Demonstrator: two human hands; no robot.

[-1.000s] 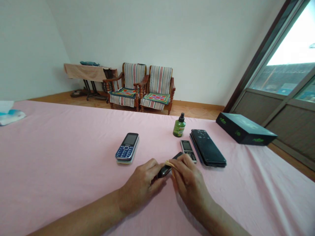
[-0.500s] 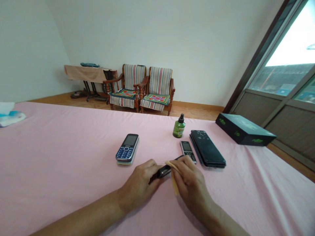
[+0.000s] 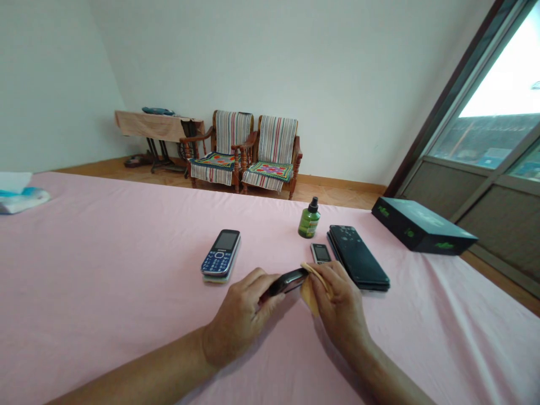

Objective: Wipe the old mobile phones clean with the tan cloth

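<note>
Dark handset, tilted, right between the two hands over the near middle of the pink cover! The left hand has its fingers closed firmly around the left end, likely to steady it and leave the other end free. And at that end, the right hand: fingers pinched together on a folded yellow cloth, its fold meeting the handset, a flap hanging below. Beyond, a small keypad phone, partly hidden, beside the black phone stack. The blue keypad phone lies off left, presumably leaving working room. Green spray bottle upright near the far edge, black box by the far right corner.
</note>
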